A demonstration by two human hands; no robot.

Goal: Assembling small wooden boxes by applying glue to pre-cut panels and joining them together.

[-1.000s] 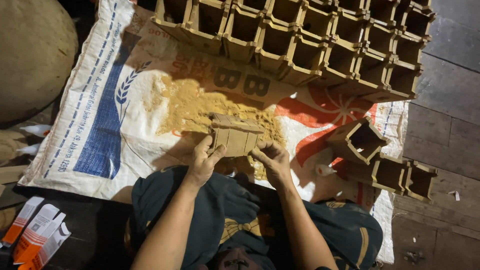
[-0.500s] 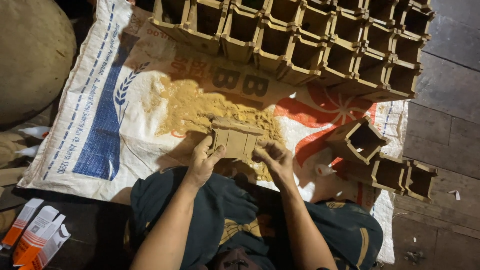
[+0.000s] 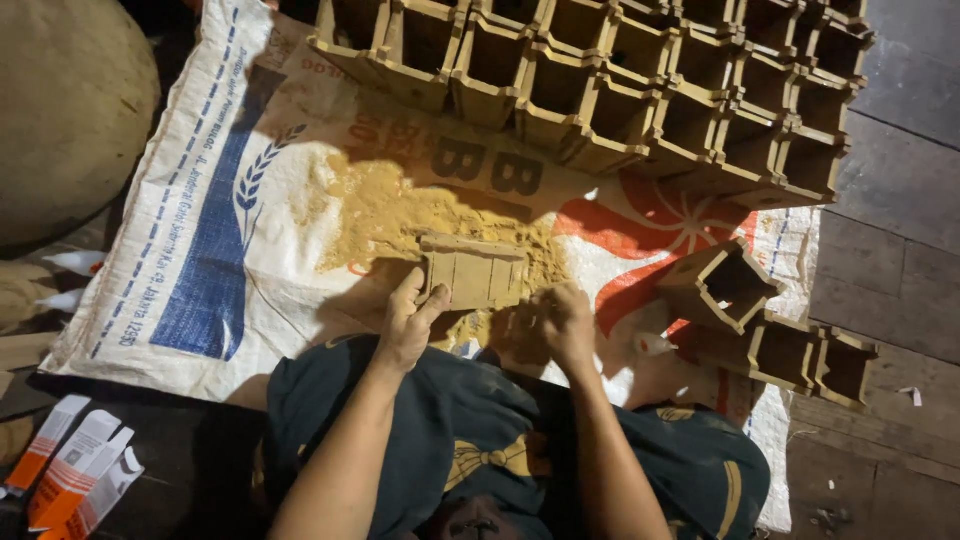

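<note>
A small square wooden box stands on a pile of yellow sawdust spread over a white woven sack. My left hand grips the box's left side, thumb against its wall. My right hand rests just right of the box, fingers curled low near its bottom corner; whether it grips the box is unclear. Both forearms reach out over my dark green lap.
Rows of several open wooden boxes are stacked along the far edge of the sack. Three more boxes lie at the right. A large round sack sits at left. Folded orange-and-white cartons lie at lower left on dark planks.
My right hand has slid down and off the box's right side to below its corner. The left hand keeps its hold; the box has barely shifted.
</note>
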